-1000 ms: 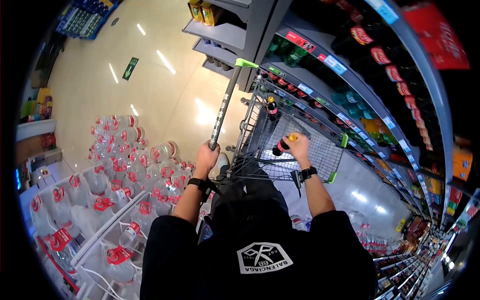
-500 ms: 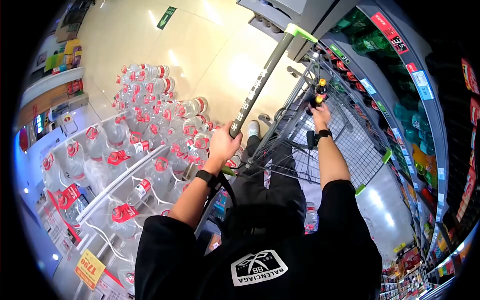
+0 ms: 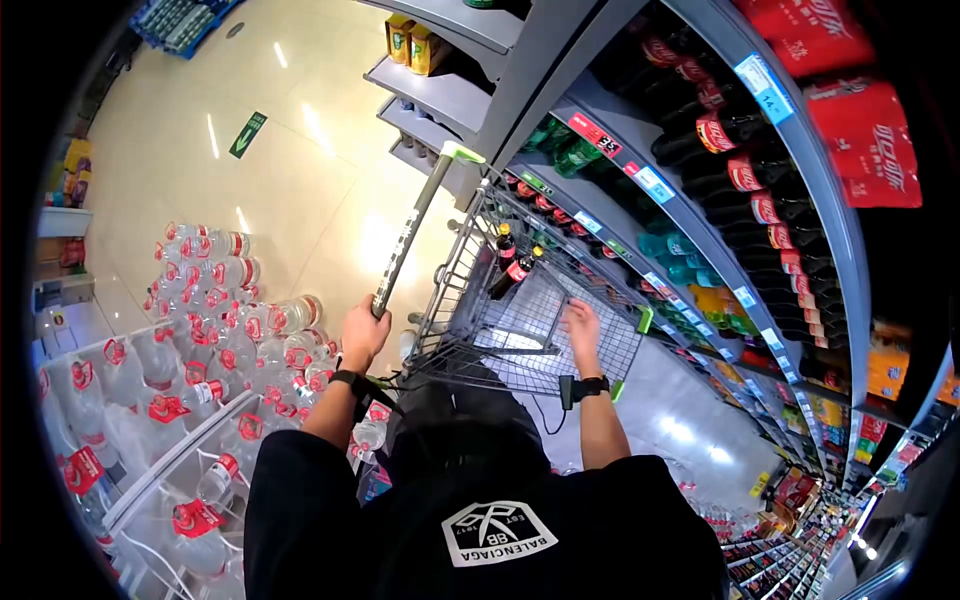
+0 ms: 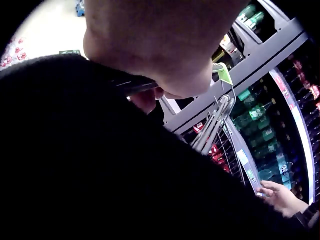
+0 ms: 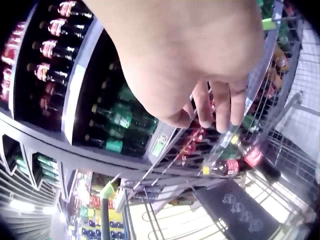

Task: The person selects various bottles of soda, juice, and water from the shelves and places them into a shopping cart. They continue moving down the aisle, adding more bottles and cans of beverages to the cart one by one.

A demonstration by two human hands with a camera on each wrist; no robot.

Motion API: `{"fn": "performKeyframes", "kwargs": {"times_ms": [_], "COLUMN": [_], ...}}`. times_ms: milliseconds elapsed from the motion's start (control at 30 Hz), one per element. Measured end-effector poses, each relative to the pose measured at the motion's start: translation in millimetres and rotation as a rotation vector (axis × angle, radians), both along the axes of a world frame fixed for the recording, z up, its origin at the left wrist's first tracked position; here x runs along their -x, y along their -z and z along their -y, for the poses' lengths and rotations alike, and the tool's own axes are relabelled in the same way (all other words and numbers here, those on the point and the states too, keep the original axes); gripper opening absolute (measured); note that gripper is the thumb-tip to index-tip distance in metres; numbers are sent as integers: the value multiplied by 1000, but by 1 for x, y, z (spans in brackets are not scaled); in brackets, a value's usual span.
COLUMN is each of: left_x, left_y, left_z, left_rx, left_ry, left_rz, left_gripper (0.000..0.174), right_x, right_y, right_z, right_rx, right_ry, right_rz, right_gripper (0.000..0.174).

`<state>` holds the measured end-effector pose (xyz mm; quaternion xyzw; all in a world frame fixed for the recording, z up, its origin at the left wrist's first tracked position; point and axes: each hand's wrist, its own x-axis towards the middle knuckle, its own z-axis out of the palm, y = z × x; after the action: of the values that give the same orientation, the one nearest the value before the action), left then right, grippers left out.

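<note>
My left hand [image 3: 365, 332] grips the grey handle bar [image 3: 410, 235] of a wire shopping cart [image 3: 600, 345]. In the left wrist view that hand [image 4: 150, 55] wraps the bar, and a dark sleeve or strap hides much below it. Over the cart basket hovers my right hand [image 3: 580, 328], holding nothing, its fingers loosely extended. Two dark cola bottles with yellow caps are in the basket's far left corner: one bottle [image 3: 505, 244] farther away, the other bottle [image 3: 517, 271] tilted beside it. From the right wrist, the hand [image 5: 195, 55] appears apart from both bottles.
Shelves of cola bottles [image 3: 745, 175] and green bottles [image 3: 575, 157] run along the cart's right side. Red drink packs [image 3: 865, 140] sit higher up. Many large water bottles [image 3: 215, 275] are stacked on the left, near a white-edged bin [image 3: 185, 455]. Pale floor [image 3: 310, 200] stretches ahead.
My right hand held a cola bottle by its cap end, moved it toward the basket's far left corner beside the other bottle, then let go and drew back. My left hand stays on the handle.
</note>
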<state>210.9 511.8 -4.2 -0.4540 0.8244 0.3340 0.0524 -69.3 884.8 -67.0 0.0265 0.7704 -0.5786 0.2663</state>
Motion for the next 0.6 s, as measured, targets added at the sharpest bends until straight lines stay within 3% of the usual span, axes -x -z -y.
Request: {"fn": "performKeyframes", "kwargs": {"times_ms": [167,300,533,600], "left_x": [0,-2,7,10], "left_y": [-6,-3,-20,-23], "left_z": [3,6,4,5], "left_rx": [57,26,1,-20], "left_ry": [-19,-51,-80,-124], "left_rz": [-11,-70,38,97], "left_gripper": [29,26,25,24], "right_x": [-19,-26,55,78], "right_y": [-22,18,183,223], "right_z": [-40,-43,24,67], "right_rx": [-84,-157,-129,-352], "right_ry": [143,155,-74,-139], "right_rz": [96,272,319,289], "right_gripper": [37,40,61,77]}}
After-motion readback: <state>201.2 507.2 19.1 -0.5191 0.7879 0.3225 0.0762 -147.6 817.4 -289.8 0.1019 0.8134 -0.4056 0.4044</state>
